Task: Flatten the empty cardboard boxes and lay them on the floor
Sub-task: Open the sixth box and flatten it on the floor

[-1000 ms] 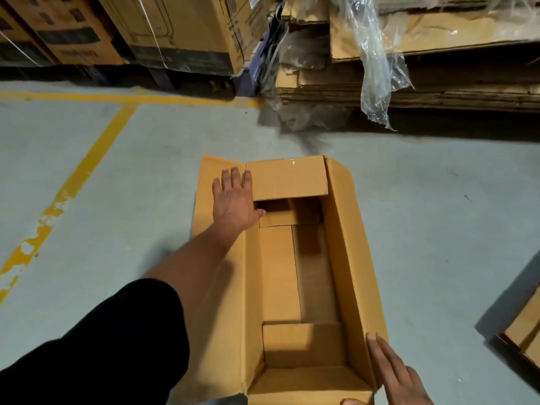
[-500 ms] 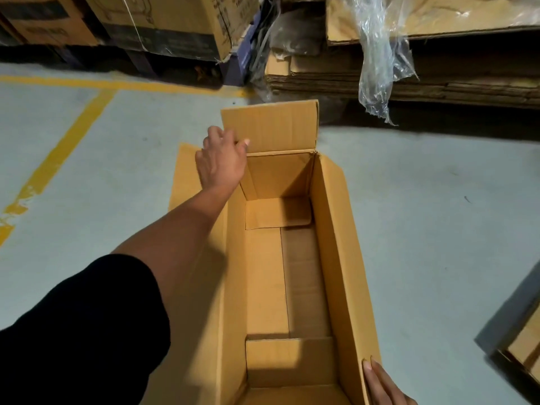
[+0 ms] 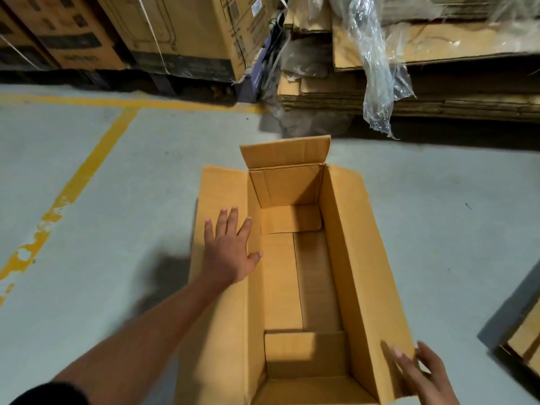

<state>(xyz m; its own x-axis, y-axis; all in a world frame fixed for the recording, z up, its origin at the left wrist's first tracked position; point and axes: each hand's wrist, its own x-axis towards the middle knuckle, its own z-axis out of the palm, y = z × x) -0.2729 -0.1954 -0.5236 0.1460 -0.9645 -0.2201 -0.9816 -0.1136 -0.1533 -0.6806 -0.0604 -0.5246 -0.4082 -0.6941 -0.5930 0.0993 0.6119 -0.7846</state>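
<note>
An empty brown cardboard box [image 3: 309,282] stands upright on the grey floor, its top open and all flaps spread. The far short flap stands up. My left hand [image 3: 229,248] lies flat with spread fingers on the box's long left flap, which is folded outward. My right hand [image 3: 420,372] is at the near end of the long right flap, fingers straight along its edge, the thumb on the inner face. The inside of the box holds nothing.
Stacks of flattened cardboard [image 3: 409,103] with loose clear plastic wrap [image 3: 377,71] lie beyond the box. Strapped cartons on pallets [image 3: 181,33] stand at the back left. Yellow floor lines [image 3: 79,182] run on the left. Another cardboard piece [image 3: 526,337] shows at the right edge.
My left hand let go of the far short flap, which now stands up, and moved back onto the long left flap. My right hand shifted along the right flap.
</note>
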